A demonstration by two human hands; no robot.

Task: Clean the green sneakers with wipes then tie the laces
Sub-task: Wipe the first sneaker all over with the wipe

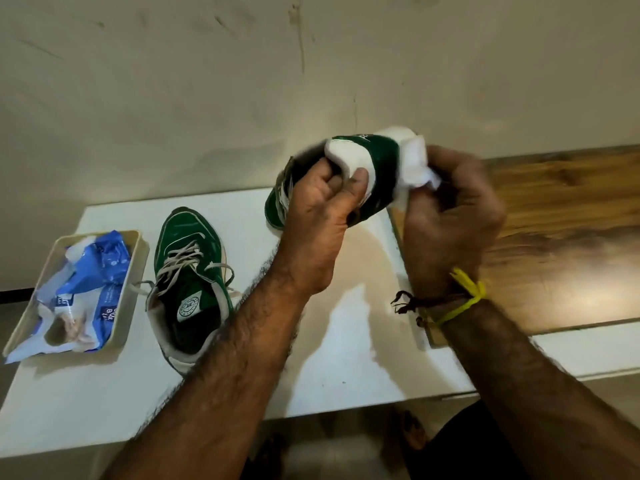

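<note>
While the left hand [323, 199] is gripping the raised sneaker [346, 174] at its white heel collar, thumb outside and fingers curled into the opening, the right hand [450, 216] is pinching a bunched white wipe [414, 164] against the shoe's heel end. That shoe is hanging in the air above the far edge of the tabletop [346, 358], its long axis running from the toe, low and to the left, up to the heel, high and to the right, so the wipe is meeting it at the upper right, right beside the left grip. Both hands are occupied, neither one free; the right is the one doing the wiping, and it is blurred by motion. By my reading the cleaning stage is underway and the lacing is not yet started. The second sneaker [188, 278] is lying on the tabletop left of centre, toe pointing to the far edge, its pale laces [180, 261] loose and undone, nearer the left arm. Near the left edge a cream tray [136, 258] is holding a blue and white wipes pack [86, 292]. White and glossy, the tabletop is butting against a wooden surface [561, 230] on the right. Behind is standing a scuffed pale wall [311, 64].
</note>
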